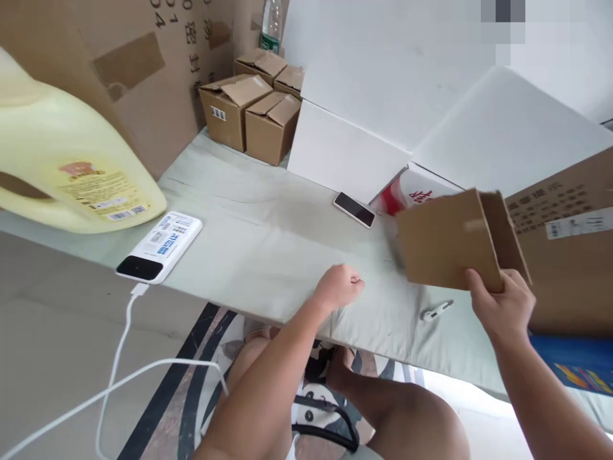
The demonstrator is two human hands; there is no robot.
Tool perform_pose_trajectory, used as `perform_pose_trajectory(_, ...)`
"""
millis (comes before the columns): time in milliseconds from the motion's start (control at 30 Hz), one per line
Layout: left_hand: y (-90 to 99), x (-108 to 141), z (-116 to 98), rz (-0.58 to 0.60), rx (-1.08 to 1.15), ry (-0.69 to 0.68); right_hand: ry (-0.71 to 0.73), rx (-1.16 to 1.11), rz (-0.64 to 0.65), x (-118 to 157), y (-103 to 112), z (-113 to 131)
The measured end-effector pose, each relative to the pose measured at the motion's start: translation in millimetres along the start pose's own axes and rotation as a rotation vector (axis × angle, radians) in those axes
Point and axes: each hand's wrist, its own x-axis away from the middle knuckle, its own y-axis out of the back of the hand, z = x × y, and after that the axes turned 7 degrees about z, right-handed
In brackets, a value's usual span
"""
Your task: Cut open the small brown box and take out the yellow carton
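While the right fingers (488, 291) grip an open cardboard box (445, 243), the left fingers (341, 286) are curled closed above the tabletop (249, 236).

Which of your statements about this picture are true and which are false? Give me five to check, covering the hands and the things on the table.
1. The right hand is holding a cardboard box. True.
2. The left hand is gripping the phone. False: that hand is curled with nothing visible in it, and the phone lies beyond it on the cloth.
3. A white cable runs to the white device with a black end. True.
4. Only two small cartons stand together at the back. False: four can be seen.
5. A small white tool lies on the cloth. True.
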Motion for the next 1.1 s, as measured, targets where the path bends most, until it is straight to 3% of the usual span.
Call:
perform_pose_trajectory(100,0.5,-4,0,0.016,0.002,0.005,-0.181,0.132,0.063,-4,13,-61)
perform_pose_trajectory(167,-2.5,-8,0,0.025,-0.002,0.013,-0.258,0.171,0.145,-14,19,-89)
perform_pose_trajectory(333,-12.3,-18,-2,0.036,-0.033,0.033,-0.276,0.151,0.25,-57,16,-124)
perform_pose_trajectory(667,-23.4,-38,1,0.049,-0.141,0.09,-0.377,0.125,0.203,-138,-33,-143)
perform_pose_trajectory(900,-34.4,-49,6,0.084,-0.185,0.13,-0.416,0.184,0.041,-154,-54,-127)
perform_pose_trajectory(1100,-38.8,-54,8,0.114,-0.176,0.162,-0.492,0.312,0.176,-184,-59,-125)
